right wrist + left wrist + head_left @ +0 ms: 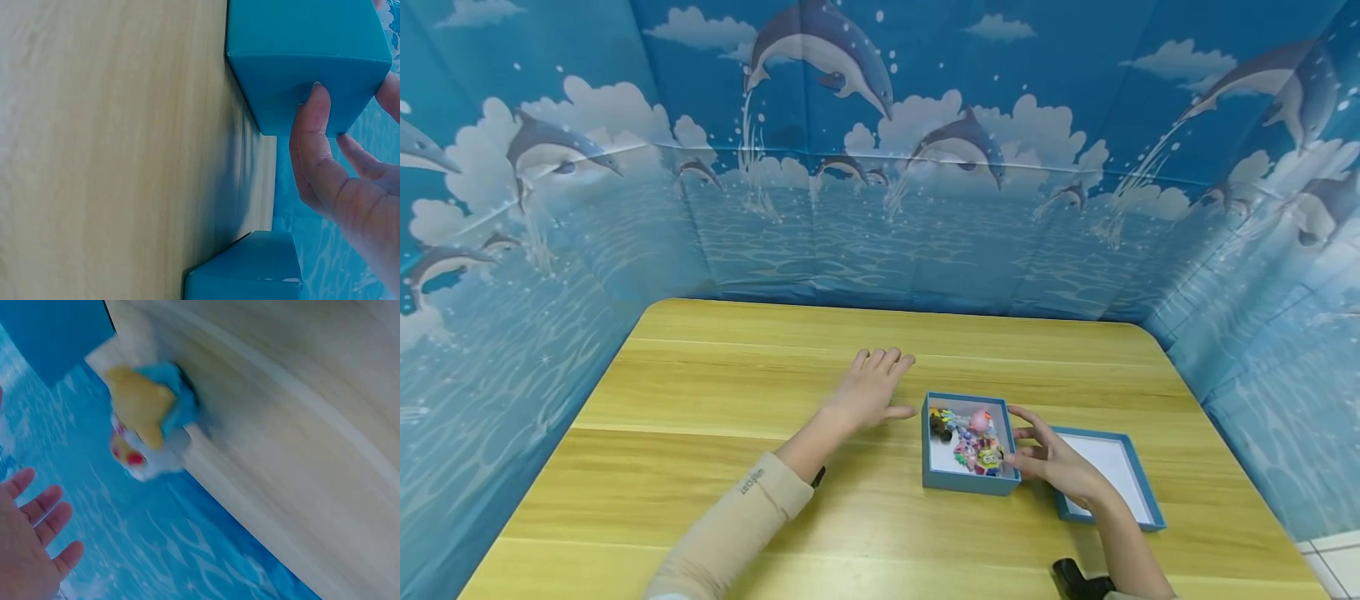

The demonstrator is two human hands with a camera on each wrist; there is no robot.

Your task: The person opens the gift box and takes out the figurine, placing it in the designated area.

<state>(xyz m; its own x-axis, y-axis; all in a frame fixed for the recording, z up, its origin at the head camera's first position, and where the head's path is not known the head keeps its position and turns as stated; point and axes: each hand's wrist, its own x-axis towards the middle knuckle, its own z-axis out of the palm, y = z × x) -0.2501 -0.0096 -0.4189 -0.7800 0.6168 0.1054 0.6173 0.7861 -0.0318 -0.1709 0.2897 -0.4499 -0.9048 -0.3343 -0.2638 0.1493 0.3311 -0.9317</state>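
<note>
In the head view an open blue-grey box stands upright on the table. Inside lie several small toy figures, among them a yellow one with big eyes and a round pink one. My right hand holds the box by its right side, fingers bent against the outer wall and one digit at the rim; in the right wrist view a fingertip presses the blue wall. Left of the box, my left hand stretches out, fingers extended. The left wrist view shows a blurred yellow-and-blue toy figure beyond those fingers.
A matching shallow lid lies, white inside up, right of the box, partly behind the right forearm. The wooden table runs back to a curtain printed with dolphins, which also closes off both sides.
</note>
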